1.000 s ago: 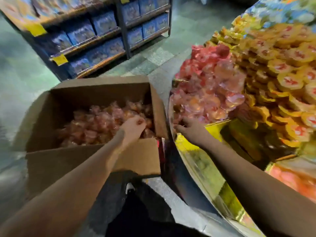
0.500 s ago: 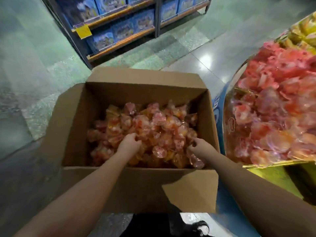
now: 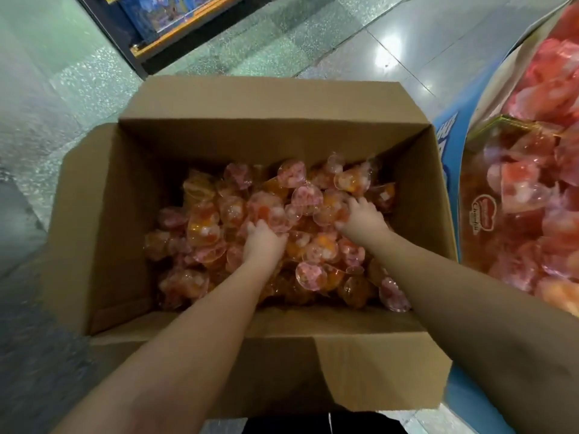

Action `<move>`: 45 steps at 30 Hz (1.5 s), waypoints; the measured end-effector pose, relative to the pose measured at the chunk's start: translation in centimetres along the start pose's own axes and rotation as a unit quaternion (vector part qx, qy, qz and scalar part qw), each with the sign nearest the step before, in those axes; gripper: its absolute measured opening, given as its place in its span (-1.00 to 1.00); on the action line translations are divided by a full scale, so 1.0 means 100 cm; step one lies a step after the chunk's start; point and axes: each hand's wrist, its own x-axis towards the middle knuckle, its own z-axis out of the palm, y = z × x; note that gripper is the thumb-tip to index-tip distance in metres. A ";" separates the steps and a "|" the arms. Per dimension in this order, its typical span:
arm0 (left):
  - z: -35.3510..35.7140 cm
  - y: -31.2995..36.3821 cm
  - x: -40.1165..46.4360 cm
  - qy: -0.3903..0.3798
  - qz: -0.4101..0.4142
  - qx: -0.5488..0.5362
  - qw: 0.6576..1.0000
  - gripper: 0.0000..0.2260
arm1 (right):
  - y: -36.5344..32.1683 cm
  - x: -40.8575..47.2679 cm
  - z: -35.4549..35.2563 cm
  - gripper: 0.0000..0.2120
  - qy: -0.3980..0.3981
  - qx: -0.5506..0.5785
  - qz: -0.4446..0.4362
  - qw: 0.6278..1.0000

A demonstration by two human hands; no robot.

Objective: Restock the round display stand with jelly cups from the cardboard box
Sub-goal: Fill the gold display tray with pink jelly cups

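An open cardboard box (image 3: 275, 126) sits on the floor below me, half full of clear jelly cups (image 3: 206, 227) with pink and orange filling. Both my hands are down in the pile. My left hand (image 3: 261, 242) has its fingers curled into the cups near the middle. My right hand (image 3: 363, 219) digs in a little farther back and to the right, fingers buried among the cups. The round display stand (image 3: 451, 158), with a blue printed wall, rises at the right edge and holds more pink jelly cups (image 3: 532, 195).
A shelf unit (image 3: 163, 36) with blue packages stands on the tiled floor beyond the box. The box's flaps fold out to the left (image 3: 78, 195) and toward me (image 3: 360, 374). The stand touches or nearly touches the box's right wall.
My view has swung from the stand down onto the box. My right hand left the stand and went into the box; both hands now reach deeper into the cups.
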 end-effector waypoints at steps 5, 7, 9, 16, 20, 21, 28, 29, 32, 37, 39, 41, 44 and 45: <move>0.017 0.001 0.011 0.010 -0.027 -0.040 0.999 -0.33 | -0.051 0.034 0.013 -0.27 0.017 0.069 -0.008 0.997; 0.021 0.003 0.013 0.026 -0.046 -0.072 0.996 -0.28 | -0.056 0.050 0.017 -0.41 0.026 0.085 0.042 0.995; 0.025 0.004 0.017 0.038 -0.065 -0.099 0.992 -0.24 | -0.056 0.058 0.019 -0.48 0.046 0.109 0.070 0.991; 0.038 0.007 0.015 0.084 -0.112 -0.198 0.970 -0.23 | -0.044 0.042 0.016 -0.60 0.066 0.194 0.026 0.978; 0.036 0.008 0.006 0.096 -0.122 -0.247 0.956 -0.30 | -0.033 0.006 0.005 -0.70 0.112 0.310 0.029 0.944; 0.035 0.007 0.001 0.102 -0.117 -0.253 0.955 -0.29 | -0.029 -0.002 0.002 -0.72 0.120 0.331 0.032 0.935; 0.022 -0.017 -0.064 0.112 0.005 -0.243 0.963 -0.28 | 0.009 -0.086 -0.023 -0.85 0.094 0.453 0.086 0.882; 0.019 -0.019 -0.077 0.100 0.026 -0.241 0.965 -0.26 | 0.017 -0.102 -0.027 -0.84 0.081 0.472 0.090 0.873; 0.007 -0.013 -0.124 0.064 0.095 -0.247 0.962 -0.28 | 0.053 -0.148 -0.029 -0.82 0.064 0.509 0.100 0.853; 0.006 0.034 -0.213 -0.043 0.200 -0.272 0.940 -0.35 | 0.134 -0.222 -0.023 -0.82 0.053 0.664 0.127 0.735; 0.022 0.059 -0.249 -0.077 0.226 -0.270 0.933 -0.38 | 0.173 -0.256 -0.023 -0.83 0.085 0.690 0.126 0.707; 0.049 0.084 -0.285 -0.094 0.248 -0.245 0.932 -0.38 | 0.218 -0.289 -0.020 -0.83 0.112 0.711 0.131 0.682; 0.102 0.121 -0.341 -0.112 0.281 -0.224 0.927 -0.53 | 0.292 -0.340 -0.011 -0.84 0.143 0.722 0.136 0.664; 0.121 0.132 -0.359 -0.127 0.289 -0.215 0.924 -0.58 | 0.317 -0.356 -0.007 -0.85 0.157 0.724 0.144 0.656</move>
